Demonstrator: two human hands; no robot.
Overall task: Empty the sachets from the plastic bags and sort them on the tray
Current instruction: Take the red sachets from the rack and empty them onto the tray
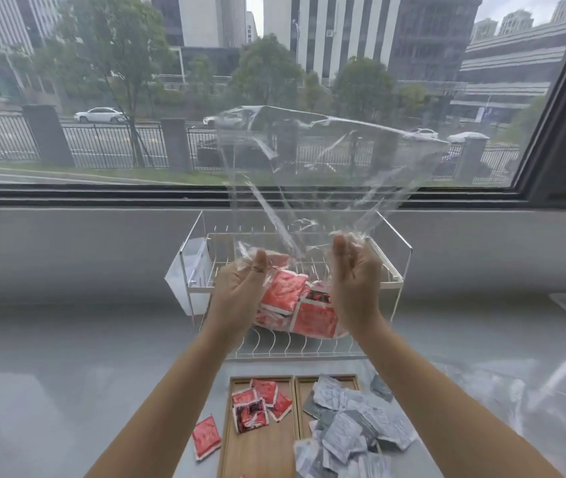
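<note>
Both hands are raised in front of the window, apart from each other, each pinching a lower corner of a clear plastic bag (312, 167). The left hand (240, 291) closes thumb and fingers on the film at its side; the right hand (354, 277) does the same on the other side. The bag billows upward from the two grips, its upper edge well above the hands, against the street view. Below and between the hands, red sachets (295, 305) bunch together inside the film, in front of a white wire dish rack (309, 350) that stands on the counter (67, 374) under the window sill.

Nearer the person, a two-compartment wooden tray (261, 450) lies on the counter. Its left compartment holds a few more red packets (257, 405), loosely overlapping. The right compartment is heaped with grey sachets (347, 426), which spill over its right edge onto the counter. One stray red sachet (206, 437) lies on the counter just beside the tray's left rim.
</note>
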